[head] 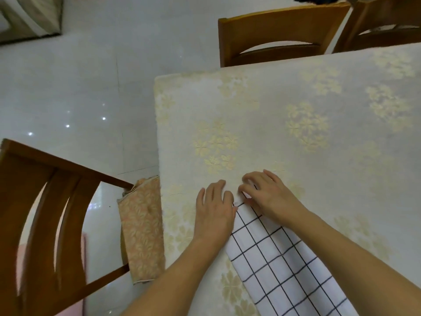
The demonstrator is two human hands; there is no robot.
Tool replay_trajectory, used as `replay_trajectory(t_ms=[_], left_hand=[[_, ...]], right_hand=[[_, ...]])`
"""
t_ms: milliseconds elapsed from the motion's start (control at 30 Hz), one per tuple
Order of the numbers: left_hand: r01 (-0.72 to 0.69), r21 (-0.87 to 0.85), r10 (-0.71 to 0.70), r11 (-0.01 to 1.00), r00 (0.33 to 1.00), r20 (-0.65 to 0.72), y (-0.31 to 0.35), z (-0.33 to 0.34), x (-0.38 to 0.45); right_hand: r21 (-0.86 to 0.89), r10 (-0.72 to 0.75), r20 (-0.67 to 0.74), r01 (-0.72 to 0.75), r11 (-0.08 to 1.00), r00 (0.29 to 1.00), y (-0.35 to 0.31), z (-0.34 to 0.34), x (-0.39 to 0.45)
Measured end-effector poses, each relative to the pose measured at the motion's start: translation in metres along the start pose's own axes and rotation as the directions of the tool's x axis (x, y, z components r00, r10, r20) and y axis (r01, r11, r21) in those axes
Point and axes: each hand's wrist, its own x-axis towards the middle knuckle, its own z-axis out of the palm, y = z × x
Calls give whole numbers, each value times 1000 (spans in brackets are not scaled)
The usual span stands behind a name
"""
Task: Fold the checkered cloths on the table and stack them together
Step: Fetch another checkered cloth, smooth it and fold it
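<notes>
At lower centre, the checkered cloth [282, 265] lies folded long on the worktop [296, 124], its far end pinched by the curled right hand [268, 197] and pressed by the flat-fingered left hand [215, 210].

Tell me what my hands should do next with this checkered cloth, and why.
Probably smooth the far end flat, then fold it back toward you. The checkered cloth lies as a long narrow strip on the table. Your left hand presses its far corner and your right hand pinches the same end, so the strip looks folded lengthwise only and not yet shortened.
</notes>
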Motion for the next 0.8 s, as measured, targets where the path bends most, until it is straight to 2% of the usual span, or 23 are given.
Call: replay_trajectory(t_ms=[133,300,533,600,800], left_hand=[[-9,14,9,1000,1000,-16,3,4,-1],[-144,-67,139,987,988,-72,-1,-8,-3],[-146,-67,143,987,989,-48,-11,-18,7],[-162,-19,161,987,986,-32,-16,-21,12],[-235,64,232,970,971,53,-53,-49,45]], right_hand=[[55,-44,16,43,998,999,1,-2,3],[45,-110,39,108,993,993,4,-1,9],[199,-102,12,97,975,995,3,-9,19],[219,-111,21,104,970,994,2,-12,25],[135,-61,270,25,991,961,11,-29,60]])
